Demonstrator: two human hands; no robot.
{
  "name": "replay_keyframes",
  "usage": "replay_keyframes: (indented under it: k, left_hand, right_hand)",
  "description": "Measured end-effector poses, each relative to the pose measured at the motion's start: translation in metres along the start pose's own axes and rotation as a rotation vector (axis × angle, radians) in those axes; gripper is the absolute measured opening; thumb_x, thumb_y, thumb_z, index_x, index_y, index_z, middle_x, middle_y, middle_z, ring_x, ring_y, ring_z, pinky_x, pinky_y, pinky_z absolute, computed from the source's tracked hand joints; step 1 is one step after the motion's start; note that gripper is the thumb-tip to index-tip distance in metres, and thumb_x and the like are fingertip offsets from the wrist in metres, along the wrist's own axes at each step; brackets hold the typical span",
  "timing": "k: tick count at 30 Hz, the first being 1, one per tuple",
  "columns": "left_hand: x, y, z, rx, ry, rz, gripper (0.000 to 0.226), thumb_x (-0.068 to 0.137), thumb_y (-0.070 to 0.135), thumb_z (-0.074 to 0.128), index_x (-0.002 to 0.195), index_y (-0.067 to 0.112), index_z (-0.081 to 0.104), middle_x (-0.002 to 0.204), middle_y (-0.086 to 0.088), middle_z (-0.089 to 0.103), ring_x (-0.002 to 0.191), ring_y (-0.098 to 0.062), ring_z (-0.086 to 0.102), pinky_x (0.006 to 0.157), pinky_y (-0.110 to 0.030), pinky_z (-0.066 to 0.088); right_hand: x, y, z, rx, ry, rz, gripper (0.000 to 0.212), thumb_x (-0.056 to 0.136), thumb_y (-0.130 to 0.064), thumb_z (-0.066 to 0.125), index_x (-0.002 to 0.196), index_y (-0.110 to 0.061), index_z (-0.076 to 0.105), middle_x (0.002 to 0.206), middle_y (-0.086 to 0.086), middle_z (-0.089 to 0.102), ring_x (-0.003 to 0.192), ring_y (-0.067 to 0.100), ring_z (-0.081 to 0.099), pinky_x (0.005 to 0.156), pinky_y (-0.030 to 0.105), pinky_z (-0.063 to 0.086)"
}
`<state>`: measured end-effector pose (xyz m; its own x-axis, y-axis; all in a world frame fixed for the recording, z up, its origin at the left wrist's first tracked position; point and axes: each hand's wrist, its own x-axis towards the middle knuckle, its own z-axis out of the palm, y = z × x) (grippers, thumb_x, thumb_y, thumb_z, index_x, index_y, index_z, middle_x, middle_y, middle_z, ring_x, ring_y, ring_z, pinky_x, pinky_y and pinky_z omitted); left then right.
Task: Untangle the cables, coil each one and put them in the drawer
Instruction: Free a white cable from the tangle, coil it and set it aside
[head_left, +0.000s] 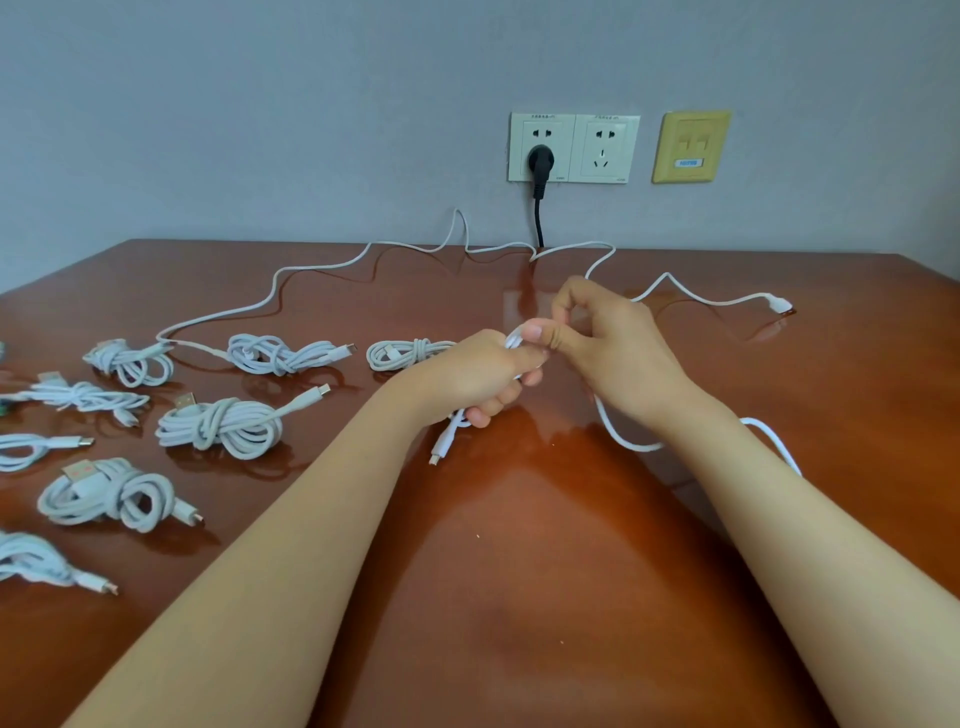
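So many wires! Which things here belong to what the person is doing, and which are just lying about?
In the job: thin white cable gripped by the left hand and pinched by the right hand; long loose white cable by the wall; knotted white cable bundles at left.
Just there: black plug in the white wall socket; yellowed data wall plate.

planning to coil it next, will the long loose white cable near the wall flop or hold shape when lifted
Probably floppy: the loose cable lies in soft waves on the table. Likely light, being thin. A raised hump suggests some springiness.
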<state>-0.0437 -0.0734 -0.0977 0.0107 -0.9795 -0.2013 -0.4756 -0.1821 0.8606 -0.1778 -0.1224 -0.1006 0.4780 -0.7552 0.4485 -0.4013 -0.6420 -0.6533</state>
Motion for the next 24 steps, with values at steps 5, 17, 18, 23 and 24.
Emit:
replay_keyframes:
  k: [5,17,18,23,24]
  left_hand:
    - [0.002,-0.003,0.000,-0.111,0.043,-0.020,0.035,0.100,0.030,0.036,0.069,0.015,0.042,0.040,0.009,0.027,0.032,-0.006,0.020,0.034,-0.014,0.023]
    - [0.010,-0.009,-0.005,-0.529,0.258,-0.072,0.039,0.101,0.036,0.038,0.077,0.012,0.057,0.038,0.008,0.026,0.028,-0.005,0.020,0.034,-0.012,0.022]
    - [0.010,-0.009,-0.006,-0.543,0.267,-0.072,0.039,0.101,0.037,0.038,0.078,0.012,0.059,0.038,0.008,0.026,0.029,-0.005,0.020,0.034,-0.012,0.021]
    - [0.009,-0.012,-0.008,-0.540,0.228,-0.023,0.035,0.099,0.037,0.041,0.085,0.013,0.062,0.040,0.009,0.025,0.031,-0.004,0.020,0.034,-0.014,0.022]
    - [0.008,-0.012,-0.008,-0.527,0.214,-0.005,0.034,0.099,0.036,0.041,0.087,0.013,0.063,0.040,0.009,0.025,0.031,-0.004,0.020,0.034,-0.014,0.022]
  right_hand:
    - [0.000,0.001,0.004,0.000,-0.156,0.089,0.019,0.095,-0.029,0.050,0.080,-0.022,0.040,0.054,0.000,0.050,0.035,0.008,0.044,0.048,0.028,0.036]
    - [-0.005,-0.008,0.001,-0.175,-0.273,0.037,0.026,0.094,-0.036,0.047,0.082,-0.014,0.053,0.049,0.002,0.062,0.037,0.020,0.057,0.053,0.026,0.042]
    - [-0.005,-0.009,0.000,-0.177,-0.304,0.052,0.026,0.094,-0.034,0.047,0.078,-0.015,0.053,0.050,0.003,0.063,0.038,0.021,0.058,0.054,0.025,0.041]
    - [-0.008,-0.009,0.004,-0.206,-0.351,0.080,0.025,0.096,-0.027,0.042,0.075,-0.017,0.050,0.050,0.001,0.062,0.036,0.016,0.053,0.053,0.025,0.040]
    - [-0.008,-0.008,0.006,-0.240,-0.349,0.078,0.024,0.097,-0.027,0.040,0.076,-0.019,0.050,0.050,0.001,0.061,0.035,0.012,0.051,0.054,0.026,0.040]
